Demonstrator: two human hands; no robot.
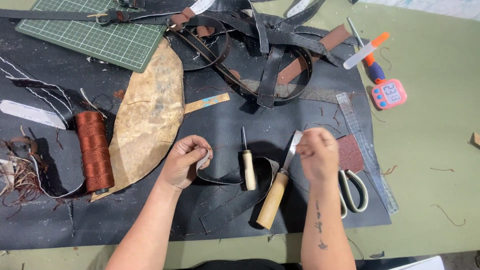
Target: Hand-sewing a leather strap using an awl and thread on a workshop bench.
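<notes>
hands on a leather strip and thread

my left hand point(184, 161) fingers are pinching the pale end of a dark leather strip point(235, 176), which is curling across the black leather sheet point(280, 115) between my hands. my right hand point(316, 152) fingers are closing in a pinch, seemingly on a thin reddish thread point(225, 147) running toward the left hand; the motion blur is keeping me from telling for sure. a wooden-handled awl point(247, 165) and a wooden-handled knife point(277, 187) are lying between my hands. scissors point(352, 190) are resting just right of my wrist, and a spool of brown thread point(94, 150) is sitting well to the left.
</notes>
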